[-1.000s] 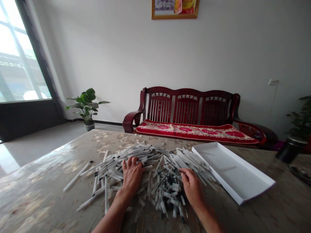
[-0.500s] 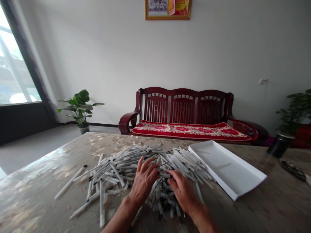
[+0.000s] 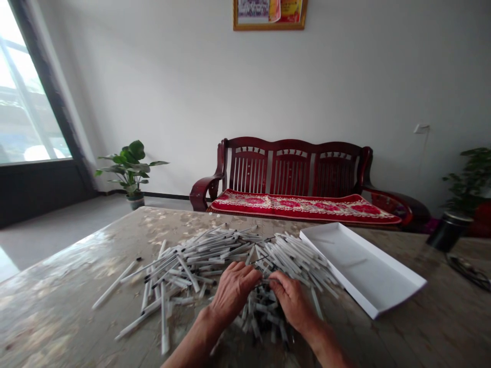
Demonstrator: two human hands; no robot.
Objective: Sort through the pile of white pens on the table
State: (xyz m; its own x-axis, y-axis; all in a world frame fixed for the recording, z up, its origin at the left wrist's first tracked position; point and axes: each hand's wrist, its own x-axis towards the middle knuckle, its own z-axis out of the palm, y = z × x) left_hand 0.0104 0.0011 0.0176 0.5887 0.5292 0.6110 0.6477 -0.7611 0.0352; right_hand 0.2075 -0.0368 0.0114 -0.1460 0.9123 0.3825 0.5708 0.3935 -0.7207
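My left hand [image 3: 237, 287] and my right hand [image 3: 293, 299] meet over the table, fingertips almost touching. Both pinch at a thin pen part [image 3: 266, 281]; fingers cover most of it, so its exact kind is unclear. Behind the hands spreads a large heap of white pen barrels [image 3: 215, 245], some with dark ends. More pale barrels [image 3: 293, 255] lie bunched to the right. Beneath and between my wrists is a pile of small clear and black pen caps [image 3: 259, 312], partly hidden by my hands.
A shallow white box lid [image 3: 364, 271] sits right of the heap. Loose barrels [image 3: 115, 286] lie at the left on the patterned tabletop [image 3: 57, 317]. A black canister [image 3: 449, 231] and cable [image 3: 466, 271] are far right. Behind the table stands a red wooden bench [image 3: 291, 174].
My left fingers, raised and spread a little before, have curled down. Both hands have drawn closer together at the fingertips. The whole view has shifted slightly.
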